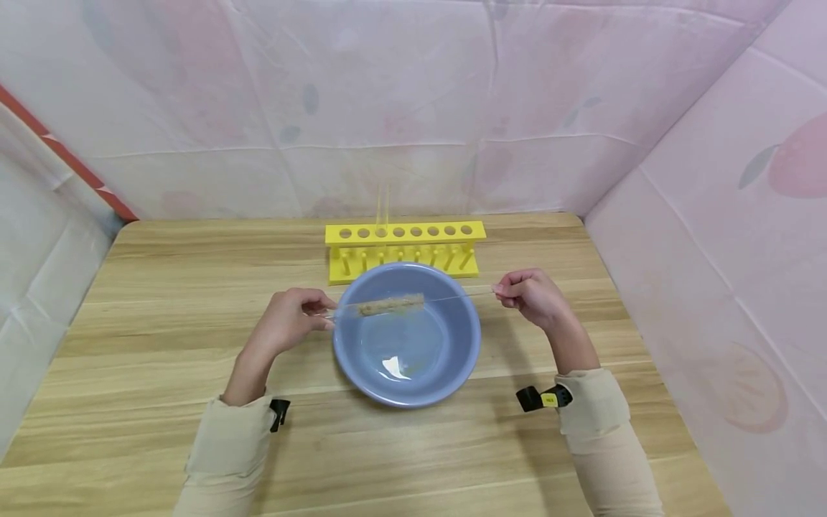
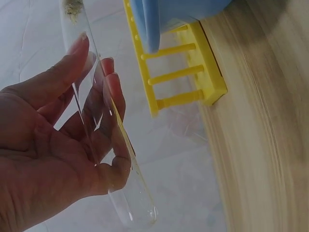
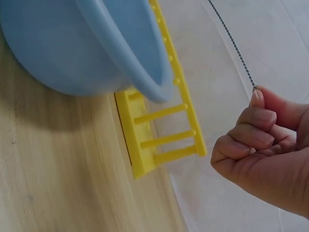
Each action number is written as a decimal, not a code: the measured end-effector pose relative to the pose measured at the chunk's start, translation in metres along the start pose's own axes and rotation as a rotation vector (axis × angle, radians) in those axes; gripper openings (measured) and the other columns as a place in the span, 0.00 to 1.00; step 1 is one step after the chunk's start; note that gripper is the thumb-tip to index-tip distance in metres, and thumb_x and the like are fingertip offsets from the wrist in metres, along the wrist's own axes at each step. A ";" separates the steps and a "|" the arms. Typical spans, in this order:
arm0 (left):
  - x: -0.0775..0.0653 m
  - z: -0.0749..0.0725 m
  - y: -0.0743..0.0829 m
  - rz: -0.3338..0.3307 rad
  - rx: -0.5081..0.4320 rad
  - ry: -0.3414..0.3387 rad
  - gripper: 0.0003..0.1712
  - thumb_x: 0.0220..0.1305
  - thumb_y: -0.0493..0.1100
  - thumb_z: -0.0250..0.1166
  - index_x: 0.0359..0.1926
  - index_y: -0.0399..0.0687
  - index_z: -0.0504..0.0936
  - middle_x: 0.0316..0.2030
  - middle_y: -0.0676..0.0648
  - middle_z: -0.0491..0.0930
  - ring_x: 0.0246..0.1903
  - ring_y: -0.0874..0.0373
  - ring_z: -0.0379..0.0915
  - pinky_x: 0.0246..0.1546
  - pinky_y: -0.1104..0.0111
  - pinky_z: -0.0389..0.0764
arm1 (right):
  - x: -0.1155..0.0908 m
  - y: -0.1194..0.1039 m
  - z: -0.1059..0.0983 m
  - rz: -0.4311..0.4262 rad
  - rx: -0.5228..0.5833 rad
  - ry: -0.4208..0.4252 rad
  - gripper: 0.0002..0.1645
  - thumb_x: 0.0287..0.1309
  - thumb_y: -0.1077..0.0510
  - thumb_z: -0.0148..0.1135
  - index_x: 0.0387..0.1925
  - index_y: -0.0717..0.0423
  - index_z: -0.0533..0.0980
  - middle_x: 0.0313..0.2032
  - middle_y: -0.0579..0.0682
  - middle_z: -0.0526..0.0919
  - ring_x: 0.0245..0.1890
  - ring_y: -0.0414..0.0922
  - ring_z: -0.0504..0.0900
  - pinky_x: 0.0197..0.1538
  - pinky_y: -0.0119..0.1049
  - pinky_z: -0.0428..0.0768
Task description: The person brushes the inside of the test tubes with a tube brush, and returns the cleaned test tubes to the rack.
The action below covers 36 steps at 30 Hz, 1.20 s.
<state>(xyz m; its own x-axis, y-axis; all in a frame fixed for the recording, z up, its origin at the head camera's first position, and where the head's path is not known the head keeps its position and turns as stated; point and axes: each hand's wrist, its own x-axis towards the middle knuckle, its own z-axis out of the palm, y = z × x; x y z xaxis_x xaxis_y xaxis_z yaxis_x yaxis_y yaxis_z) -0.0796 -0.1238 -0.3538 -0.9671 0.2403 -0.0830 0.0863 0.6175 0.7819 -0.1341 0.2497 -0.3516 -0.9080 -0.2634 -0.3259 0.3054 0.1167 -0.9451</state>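
Over the blue basin point(image 1: 474, 330), my left hand point(image 1: 291, 316) holds a clear glass test tube point(image 2: 133, 208) between thumb and fingers, its rounded end pointing left past the palm. Pale bristles of a test tube brush point(image 1: 390, 304) show inside the tube in the left wrist view. From the bristles a thin twisted wire handle point(image 3: 234, 43) runs right to my right hand point(image 1: 533, 298), which pinches its end between thumb and forefinger. The other right fingers are curled in. Tube and brush lie nearly level, in one line across the basin.
Water point(image 1: 407, 348) with a bright reflection lies in the basin. Right behind it stands a yellow test tube rack point(image 1: 403, 231) with a row of holes and pegs; another clear test tube point(image 1: 383, 205) stands upright in it. Fabric walls point(image 1: 388, 93) border the wooden table point(image 1: 194, 287).
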 end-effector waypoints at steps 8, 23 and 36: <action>-0.003 -0.004 -0.009 -0.013 -0.014 -0.001 0.11 0.46 0.33 0.70 0.34 0.38 0.83 0.31 0.43 0.81 0.32 0.54 0.75 0.35 0.64 0.75 | -0.002 0.006 -0.013 -0.225 -0.124 0.008 0.12 0.57 0.72 0.53 0.21 0.60 0.74 0.18 0.45 0.70 0.21 0.39 0.66 0.25 0.28 0.65; -0.005 -0.006 -0.012 -0.053 0.028 0.028 0.10 0.47 0.33 0.70 0.35 0.38 0.83 0.32 0.44 0.82 0.35 0.51 0.77 0.38 0.60 0.76 | -0.004 0.003 -0.016 -0.013 0.042 -0.064 0.18 0.56 0.75 0.48 0.15 0.61 0.73 0.19 0.48 0.71 0.19 0.40 0.67 0.29 0.30 0.70; -0.017 -0.021 -0.028 -0.052 0.066 0.263 0.11 0.52 0.32 0.66 0.40 0.35 0.80 0.32 0.40 0.80 0.34 0.47 0.75 0.33 0.58 0.73 | -0.013 0.020 -0.046 -0.163 0.120 -0.081 0.18 0.58 0.76 0.45 0.18 0.61 0.73 0.17 0.47 0.66 0.20 0.41 0.64 0.28 0.30 0.64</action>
<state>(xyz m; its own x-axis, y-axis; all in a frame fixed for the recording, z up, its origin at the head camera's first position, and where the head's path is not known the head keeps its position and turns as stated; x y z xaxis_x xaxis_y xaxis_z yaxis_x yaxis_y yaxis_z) -0.0703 -0.1614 -0.3615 -0.9988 0.0098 0.0476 0.0417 0.6737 0.7378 -0.1298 0.2994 -0.3648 -0.9236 -0.3461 -0.1649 0.1928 -0.0473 -0.9801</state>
